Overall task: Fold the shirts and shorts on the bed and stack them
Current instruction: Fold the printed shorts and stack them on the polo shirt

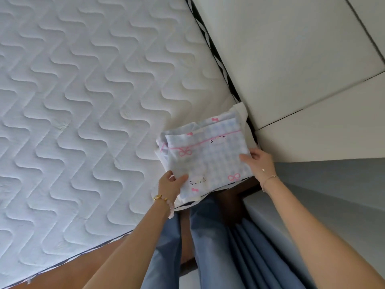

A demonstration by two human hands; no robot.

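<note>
A quilted white mattress (83, 101) fills the view. At its near corner by the headboard (302, 59), a folded stack of blue-checked, pink-bowed garments (208, 155) is gripped: left hand (169, 184) closed on the near-left edge, right hand (260, 163) on the right edge.

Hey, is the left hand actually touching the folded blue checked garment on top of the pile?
Touching. The head view shows the left hand with its thumb pressed on the near corner of the folded blue checked garment.

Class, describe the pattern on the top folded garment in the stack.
Pale blue check with pink bows and cat faces on the top folded garment, seen in the head view.
</note>
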